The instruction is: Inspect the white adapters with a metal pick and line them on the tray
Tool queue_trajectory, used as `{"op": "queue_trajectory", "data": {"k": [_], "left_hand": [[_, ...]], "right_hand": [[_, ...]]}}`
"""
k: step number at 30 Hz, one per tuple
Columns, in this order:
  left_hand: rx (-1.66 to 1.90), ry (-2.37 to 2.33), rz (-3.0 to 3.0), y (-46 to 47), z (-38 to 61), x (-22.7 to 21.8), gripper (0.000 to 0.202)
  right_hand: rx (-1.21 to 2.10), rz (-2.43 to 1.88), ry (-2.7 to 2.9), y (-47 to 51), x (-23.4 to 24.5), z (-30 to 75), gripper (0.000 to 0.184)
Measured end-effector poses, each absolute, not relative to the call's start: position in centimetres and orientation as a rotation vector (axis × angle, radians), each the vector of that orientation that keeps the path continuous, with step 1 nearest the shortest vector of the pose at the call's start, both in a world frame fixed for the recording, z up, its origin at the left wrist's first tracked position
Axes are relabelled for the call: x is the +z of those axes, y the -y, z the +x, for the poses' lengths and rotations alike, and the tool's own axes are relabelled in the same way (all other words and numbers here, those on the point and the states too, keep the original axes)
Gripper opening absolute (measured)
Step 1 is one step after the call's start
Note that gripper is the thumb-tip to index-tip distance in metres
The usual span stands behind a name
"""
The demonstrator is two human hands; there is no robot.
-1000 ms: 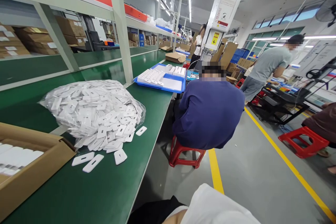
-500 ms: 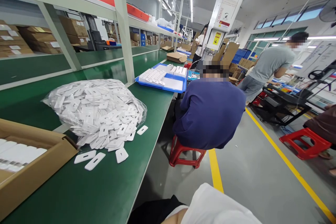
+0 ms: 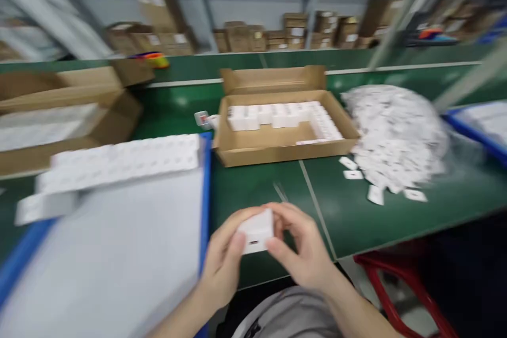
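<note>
Both hands meet over the near edge of the green bench. My left hand [image 3: 222, 264] and my right hand [image 3: 303, 251] are closed from either side on one small white plastic block [image 3: 256, 233] with a dark slot in its front face. Straight beyond them stands an open cardboard box [image 3: 277, 150] with rows of the same white blocks [image 3: 277, 115]. To the right lies a clear bag of flat white plates [image 3: 396, 134], with a few loose plates [image 3: 374, 194] spilled beside it. The picture is smeared by motion.
A blue tray [image 3: 205, 179] with a white sheet and a row of white parts lies at the left. Behind it stands another open carton [image 3: 59, 116]. Brown boxes fill the back shelf [image 3: 257, 37]. A red stool [image 3: 380, 285] stands at the lower right, a second blue tray [image 3: 475, 132] at the far right.
The view has swung left from the aisle and the seated people to the bench in front of me. My hands, unseen before, now show holding a white block.
</note>
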State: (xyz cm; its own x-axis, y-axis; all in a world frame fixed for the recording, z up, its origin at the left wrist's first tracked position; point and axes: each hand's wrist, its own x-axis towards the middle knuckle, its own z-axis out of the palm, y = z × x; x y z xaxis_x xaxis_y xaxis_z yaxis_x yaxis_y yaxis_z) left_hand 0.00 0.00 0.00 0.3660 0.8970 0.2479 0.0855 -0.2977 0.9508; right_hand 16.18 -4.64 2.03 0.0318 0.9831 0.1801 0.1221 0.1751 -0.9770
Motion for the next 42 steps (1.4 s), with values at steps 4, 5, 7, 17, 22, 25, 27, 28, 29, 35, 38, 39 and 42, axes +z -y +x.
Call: {"op": "queue_trajectory", "data": {"k": [4,5,7,17,22,25,27,28,29,35,38,39,42], "left_hand": [[1.182,-0.800,1.744,0.3,-0.9,0.6,0.042],[1.202,-0.796,1.740,0.1,-0.6,0.8,0.042],[1.204,-0.806,1.715,-0.2,-0.2,1.2,0.043],[1.293,-0.741,1.813,0.2,-0.3,1.1,0.041],[1.229,-0.766,1.735,0.5,0.0,1.5,0.041],[1.122,-0.805,1.474,0.6,0.2,1.9,0.043],[0.990,-0.862,1.231,0.4,0.3,2.1,0.050],[0.922,-0.892,1.126,0.2,0.3,2.1,0.055],[0.858,-0.912,1.043,0.0,0.4,2.0,0.060],[0.580,-0.822,0.804,-1.2,0.4,1.6,0.080],[0.538,-0.820,0.779,-1.2,0.4,1.8,0.077],[0.531,-0.824,0.773,-1.2,0.4,1.8,0.076],[0.509,-0.837,0.775,-1.2,0.3,2.0,0.077]], "right_hand": [[0.996,-1.079,1.391,4.2,0.5,17.1,0.038],[0.976,-1.082,1.417,4.2,0.5,17.2,0.038],[0.956,-1.099,1.466,4.2,0.6,17.3,0.040],[1.012,-1.174,1.423,4.3,1.4,17.1,0.033],[0.923,-1.195,1.458,4.6,1.2,17.3,0.031],[0.974,-1.223,1.486,4.6,1.1,18.0,0.039],[1.007,-1.239,1.551,4.5,1.1,18.4,0.054],[1.005,-1.257,1.583,4.4,1.1,18.5,0.057],[1.000,-1.286,1.605,4.4,1.1,18.6,0.054],[0.985,-1.434,1.515,4.3,1.2,18.2,0.015],[0.998,-1.432,1.501,4.2,1.4,18.2,0.016],[0.995,-1.427,1.504,4.2,1.5,18.3,0.015],[0.979,-1.408,1.514,4.2,1.6,18.3,0.014]]}}
